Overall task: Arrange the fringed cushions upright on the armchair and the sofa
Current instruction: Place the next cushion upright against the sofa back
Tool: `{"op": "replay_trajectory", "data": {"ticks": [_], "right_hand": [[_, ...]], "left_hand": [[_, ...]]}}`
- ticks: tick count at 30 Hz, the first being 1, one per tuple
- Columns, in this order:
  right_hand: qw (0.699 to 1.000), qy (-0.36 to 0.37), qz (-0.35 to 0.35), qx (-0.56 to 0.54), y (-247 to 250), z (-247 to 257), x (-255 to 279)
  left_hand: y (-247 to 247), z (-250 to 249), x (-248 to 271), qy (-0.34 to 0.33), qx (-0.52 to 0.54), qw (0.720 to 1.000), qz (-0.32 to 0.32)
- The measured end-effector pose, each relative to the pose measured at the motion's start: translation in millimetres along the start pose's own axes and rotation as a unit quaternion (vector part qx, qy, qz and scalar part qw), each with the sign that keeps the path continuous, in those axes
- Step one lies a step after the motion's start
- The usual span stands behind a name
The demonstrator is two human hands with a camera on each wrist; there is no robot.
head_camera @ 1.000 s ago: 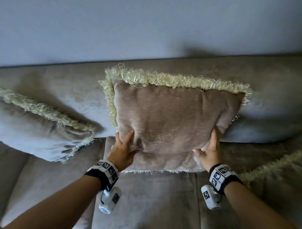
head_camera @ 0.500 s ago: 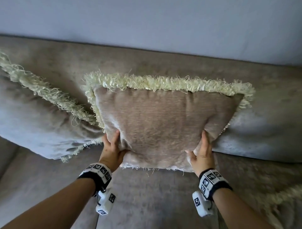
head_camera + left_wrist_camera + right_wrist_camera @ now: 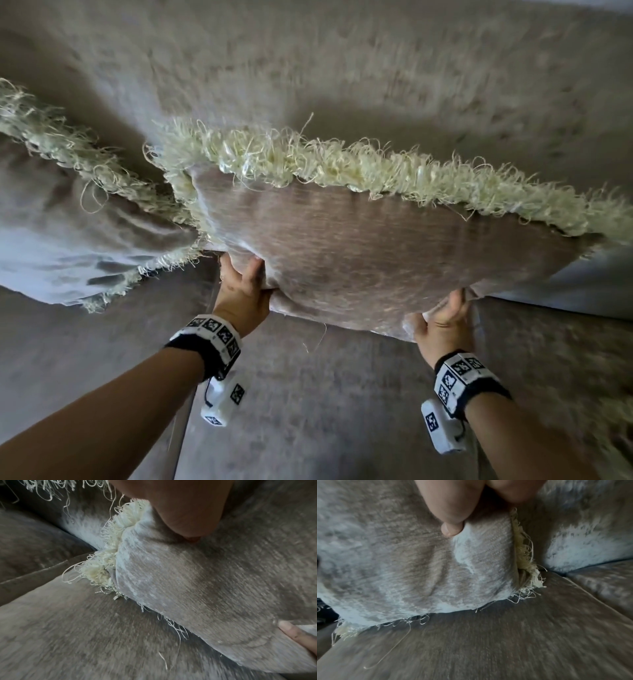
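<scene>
A taupe velvet cushion (image 3: 376,260) with a cream fringe stands against the sofa back (image 3: 342,68), its lower edge at the seat. My left hand (image 3: 243,287) grips its lower left corner, thumb pressed into the front face (image 3: 205,588). At the lower right corner my right hand (image 3: 442,318) grips it the same way, thumb on the fabric (image 3: 419,561). A second fringed cushion (image 3: 68,219) leans on the sofa back to the left, its fringe touching the held cushion.
The sofa seat (image 3: 325,411) stretches below the cushion, with a seam between seat cushions under my left wrist. A bit of cream fringe (image 3: 616,421) of another cushion shows at the far right edge.
The held cushion has shifted left, up against the left cushion, and the view has closed in so the wall is out of sight. Both hands keep their grip on the lower corners.
</scene>
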State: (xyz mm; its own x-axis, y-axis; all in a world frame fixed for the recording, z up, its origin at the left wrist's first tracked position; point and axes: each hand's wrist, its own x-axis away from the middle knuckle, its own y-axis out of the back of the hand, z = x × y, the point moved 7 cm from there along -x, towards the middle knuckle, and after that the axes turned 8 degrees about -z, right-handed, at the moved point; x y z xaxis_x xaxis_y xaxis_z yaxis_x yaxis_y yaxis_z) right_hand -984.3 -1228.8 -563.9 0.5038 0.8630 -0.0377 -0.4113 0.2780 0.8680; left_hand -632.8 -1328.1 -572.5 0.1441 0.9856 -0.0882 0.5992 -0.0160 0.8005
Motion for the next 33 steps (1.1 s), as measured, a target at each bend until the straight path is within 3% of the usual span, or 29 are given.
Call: {"op": "replay_trajectory", "data": {"ticks": [5, 9, 14, 17, 20, 23, 25, 29, 33], "right_hand": [[0.991, 0.126, -0.034, -0.025, 17, 7, 8], [0.987, 0.150, -0.044, -0.045, 59, 8, 32], [0.976, 0.201, -0.077, -0.032, 122, 54, 51], [0.943, 0.318, -0.102, 0.001, 165, 109, 37], [0.905, 0.391, -0.111, 0.123, 185, 150, -8], [0.902, 0.350, 0.032, 0.252, 161, 147, -61], [0.898, 0.325, 0.085, 0.285, 146, 132, -82], [0.896, 0.322, 0.046, 0.302, 133, 114, -87], [0.919, 0.279, 0.009, 0.280, 124, 90, -72]], "left_hand": [[33, -10, 4, -0.069, 0.010, 0.994, -0.086], [56, -15, 34, -0.066, 0.032, 0.983, -0.170], [43, -5, 80, 0.006, 0.041, 0.992, -0.121], [31, -2, 89, 0.008, 0.052, 0.996, -0.076], [17, 13, 75, 0.029, 0.056, 0.996, -0.055], [-3, 36, 52, 0.050, 0.040, 0.998, -0.015], [-17, 48, 43, 0.051, 0.030, 0.998, 0.011], [-45, 71, 30, 0.064, 0.004, 0.997, 0.049], [-60, 72, 11, 0.075, 0.025, 0.997, 0.026]]}}
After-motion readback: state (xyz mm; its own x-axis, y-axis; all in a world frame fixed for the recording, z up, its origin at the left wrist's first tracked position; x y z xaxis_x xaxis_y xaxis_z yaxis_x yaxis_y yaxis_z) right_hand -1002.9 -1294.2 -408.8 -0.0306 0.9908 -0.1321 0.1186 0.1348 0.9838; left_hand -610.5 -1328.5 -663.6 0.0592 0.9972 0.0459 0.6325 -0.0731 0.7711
